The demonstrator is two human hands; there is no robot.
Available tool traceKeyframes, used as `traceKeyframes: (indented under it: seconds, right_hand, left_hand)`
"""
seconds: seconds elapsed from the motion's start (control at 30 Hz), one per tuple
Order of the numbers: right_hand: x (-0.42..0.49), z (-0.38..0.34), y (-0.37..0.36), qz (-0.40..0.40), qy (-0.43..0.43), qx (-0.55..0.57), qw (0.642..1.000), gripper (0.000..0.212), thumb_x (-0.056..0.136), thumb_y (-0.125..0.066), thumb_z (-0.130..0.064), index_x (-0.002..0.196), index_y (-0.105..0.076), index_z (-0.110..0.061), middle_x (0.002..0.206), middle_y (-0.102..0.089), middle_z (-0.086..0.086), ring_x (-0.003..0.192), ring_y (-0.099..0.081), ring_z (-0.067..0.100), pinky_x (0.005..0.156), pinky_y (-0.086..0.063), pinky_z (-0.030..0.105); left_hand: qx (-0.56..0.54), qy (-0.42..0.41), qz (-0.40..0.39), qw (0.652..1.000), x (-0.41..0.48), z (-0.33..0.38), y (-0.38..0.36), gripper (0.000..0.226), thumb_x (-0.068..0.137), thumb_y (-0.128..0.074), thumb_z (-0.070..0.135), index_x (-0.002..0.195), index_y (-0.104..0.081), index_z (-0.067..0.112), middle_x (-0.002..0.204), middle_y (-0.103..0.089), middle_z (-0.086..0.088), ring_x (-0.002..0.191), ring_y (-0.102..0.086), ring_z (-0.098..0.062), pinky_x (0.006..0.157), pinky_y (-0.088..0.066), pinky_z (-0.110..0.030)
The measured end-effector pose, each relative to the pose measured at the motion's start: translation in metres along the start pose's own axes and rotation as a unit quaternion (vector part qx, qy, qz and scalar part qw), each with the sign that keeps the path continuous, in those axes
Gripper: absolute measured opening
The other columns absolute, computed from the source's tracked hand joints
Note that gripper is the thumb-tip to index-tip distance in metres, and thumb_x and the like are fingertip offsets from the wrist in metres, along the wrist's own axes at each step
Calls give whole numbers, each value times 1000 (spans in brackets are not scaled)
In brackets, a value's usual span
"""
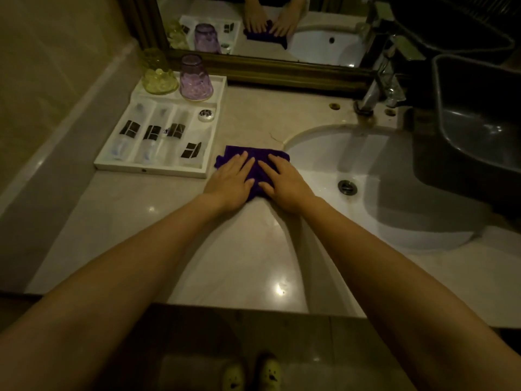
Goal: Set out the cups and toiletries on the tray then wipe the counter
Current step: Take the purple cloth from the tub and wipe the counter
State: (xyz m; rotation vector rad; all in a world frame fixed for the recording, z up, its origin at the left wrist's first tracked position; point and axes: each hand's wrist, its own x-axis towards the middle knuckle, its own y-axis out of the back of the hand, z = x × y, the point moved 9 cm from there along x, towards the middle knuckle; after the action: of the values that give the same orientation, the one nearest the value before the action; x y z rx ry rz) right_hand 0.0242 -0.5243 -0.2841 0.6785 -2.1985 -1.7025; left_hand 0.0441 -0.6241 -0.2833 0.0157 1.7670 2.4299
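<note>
Purple cloth (253,162) on the counter (239,263), folded into a thick pad, lying between the white tray (152,171) and the rim of the sink (366,165) — its right edge right at the basin's lip

Left hand (232,179) flat on the cloth's left half, fingers spread, palm down. Right hand (284,182) likewise on the right half. Neither grips; both press the fabric to the stone with open palms, thumbs nearly meeting over the middle

Handling, as judged: soft, light, limp fabric — it will bunch or unfold if pushed from one edge only. Flat pressure over the centre keeps the pad together; to lift it, pinch through all the layers at a folded edge. The polished counter shows glare spots and looks slick, so the cloth should slide easily

Tray just left of the cloth, close but apart from it. In its rear compartment a yellow-green cup (159,77) and a purple cup (195,80), both upside down, side by side. In the front slots, clear toiletry packets (152,136) with dark labels; a small round item (206,114) in the small slot at right. Setting-out looks complete; wiping appears to be the step in hand

Beyond: tap (369,100) behind the basin, a dark tub (473,131) overhanging the sink's right side, mirror (282,26) along the back wall
</note>
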Motion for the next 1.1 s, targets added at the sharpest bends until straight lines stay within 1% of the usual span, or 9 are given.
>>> traceKeyframes:
  seconds: [0.1,0.17,0.27,0.4,0.6,0.8,0.87,1.0,1.1]
  right_hand:
    - [7,-2,20,76,6,36,996,47,91,-51,-29,135,-45,-12,139,-44,13,126,-37,31,106,-32,38]
    - [10,-4,27,81,6,22,996,36,88,-54,-22,122,-53,-10,125,-52,14,112,-45,32,94,-38,39]
    - [7,-9,31,67,9,-24,997,30,85,-56,-20,113,-51,-9,113,-53,16,103,-47,33,83,-39,39]
    - [-7,-3,49,90,18,-76,993,26,87,-54,-18,110,-48,-8,110,-54,16,101,-46,33,76,-34,35]
    - [-44,49,130,152,3,-86,985,26,89,-55,-19,113,-49,-10,111,-55,15,102,-48,29,81,-42,37]
    - [-97,140,219,190,-46,-94,976,27,92,-49,-21,115,-49,-8,115,-54,16,104,-47,31,86,-43,41]
    - [-115,178,249,206,-68,-88,972,27,91,-49,-22,114,-50,-9,114,-55,15,102,-47,32,84,-44,42]
    - [-150,264,292,227,-122,-19,966,25,88,-53,-20,112,-52,-12,111,-56,12,102,-48,28,86,-44,41]
    - [-165,327,295,198,-166,20,966,24,88,-54,-21,112,-53,-16,111,-56,9,105,-48,25,85,-39,33]
  left_hand:
    - [37,9,56,998,8,4,12,56,93,-39,30,144,-21,15,147,-31,-13,132,-28,-30,108,-24,-41]
    - [13,16,69,997,9,9,18,51,91,-45,26,138,-33,13,134,-40,-17,123,-34,-32,101,-30,-41]
    - [-40,24,45,998,8,16,21,41,88,-49,19,127,-42,8,122,-44,-20,117,-37,-34,95,-38,-43]
    - [-26,-10,28,999,12,42,35,31,90,-47,17,118,-46,5,117,-48,-21,111,-41,-35,89,-39,-42]
    - [-26,-91,80,992,42,129,77,28,90,-48,18,116,-50,8,113,-54,-17,106,-46,-31,87,-41,-39]
    - [-40,-187,120,974,82,257,107,27,87,-52,21,113,-55,14,112,-58,-11,105,-50,-27,86,-40,-35]
    - [-41,-208,132,968,98,303,115,30,87,-53,24,116,-56,16,111,-59,-10,105,-51,-26,86,-41,-34]
    - [-61,-248,124,959,130,393,114,33,87,-55,26,118,-55,15,111,-60,-9,102,-54,-23,83,-38,-29]
    - [-64,-268,88,957,152,444,90,33,88,-54,26,119,-55,16,111,-59,-9,101,-54,-22,82,-38,-28]
